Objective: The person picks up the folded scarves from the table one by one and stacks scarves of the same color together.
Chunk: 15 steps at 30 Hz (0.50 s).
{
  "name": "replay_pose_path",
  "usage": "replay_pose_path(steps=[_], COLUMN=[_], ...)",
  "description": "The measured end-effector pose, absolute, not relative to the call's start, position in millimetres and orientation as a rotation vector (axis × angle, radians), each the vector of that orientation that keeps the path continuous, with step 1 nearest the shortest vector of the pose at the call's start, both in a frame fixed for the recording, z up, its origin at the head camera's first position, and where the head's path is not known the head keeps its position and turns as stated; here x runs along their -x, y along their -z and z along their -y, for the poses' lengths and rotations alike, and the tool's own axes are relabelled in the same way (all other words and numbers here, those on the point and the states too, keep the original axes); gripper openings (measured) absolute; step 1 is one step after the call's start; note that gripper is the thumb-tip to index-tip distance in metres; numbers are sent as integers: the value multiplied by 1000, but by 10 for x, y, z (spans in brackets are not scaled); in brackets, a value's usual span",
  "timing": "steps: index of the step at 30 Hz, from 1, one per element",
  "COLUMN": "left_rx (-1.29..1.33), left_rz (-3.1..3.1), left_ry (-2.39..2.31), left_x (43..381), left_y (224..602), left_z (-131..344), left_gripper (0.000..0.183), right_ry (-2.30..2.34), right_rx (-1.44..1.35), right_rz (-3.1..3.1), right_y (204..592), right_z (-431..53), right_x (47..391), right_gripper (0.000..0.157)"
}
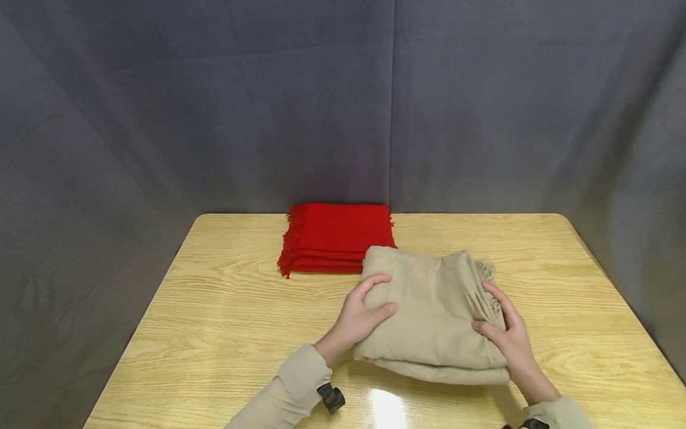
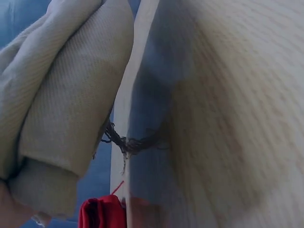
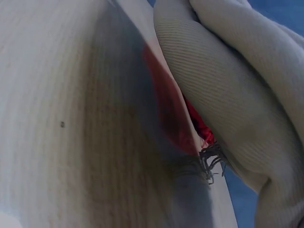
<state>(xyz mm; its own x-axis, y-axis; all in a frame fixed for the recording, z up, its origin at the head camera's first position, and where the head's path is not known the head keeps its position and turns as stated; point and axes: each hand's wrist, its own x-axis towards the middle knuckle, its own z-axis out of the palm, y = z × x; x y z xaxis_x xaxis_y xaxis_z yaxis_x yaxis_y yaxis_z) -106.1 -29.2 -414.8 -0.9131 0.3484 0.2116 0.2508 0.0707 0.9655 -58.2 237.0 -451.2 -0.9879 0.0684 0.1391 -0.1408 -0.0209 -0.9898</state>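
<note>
A folded beige scarf [image 1: 429, 310] with fringe [image 1: 486, 273] along its right side is held just above the table between both hands. My left hand [image 1: 360, 319] grips its left edge, thumb on top. At the right edge my right hand [image 1: 511, 339] holds it, thumb and a finger on the upper layers; the other fingers are hidden. Both wrist views show the thick folds of the beige scarf [image 2: 71, 95] [image 3: 228, 95] raised off the tabletop, with dark fringe strands hanging beneath. Behind it lies a folded red scarf [image 1: 343, 229], fringed on its left, its near right corner partly covered from view.
The light wood table [image 1: 225, 310] has rounded far corners. Grey curtains [image 1: 268, 119] stand close behind the table and along both sides. The red scarf sits near the back edge, left of the beige one.
</note>
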Motion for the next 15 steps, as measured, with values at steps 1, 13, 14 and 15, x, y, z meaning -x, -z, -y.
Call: replay_pose_path(steps=[1, 13, 14, 15], left_rx=[-634, -638, -641, -647], left_rz=[-2241, -2266, -2263, -2258], left_ry=[-1992, -1969, -1973, -1977], left_x=[1070, 1157, 1161, 1164], left_y=[4135, 3996, 3987, 3977], left_z=[281, 156, 147, 138], left_gripper=[46, 48, 48, 48], right_ry=[-2144, -2113, -2108, -2103], right_rx=[-83, -174, -177, -180], right_rz=[2081, 2052, 2050, 2050], right_y=[4503, 4354, 4343, 4332], right_z=[-2383, -2530, -2541, -2551], right_x=[591, 703, 710, 715], right_gripper=[65, 63, 63, 63])
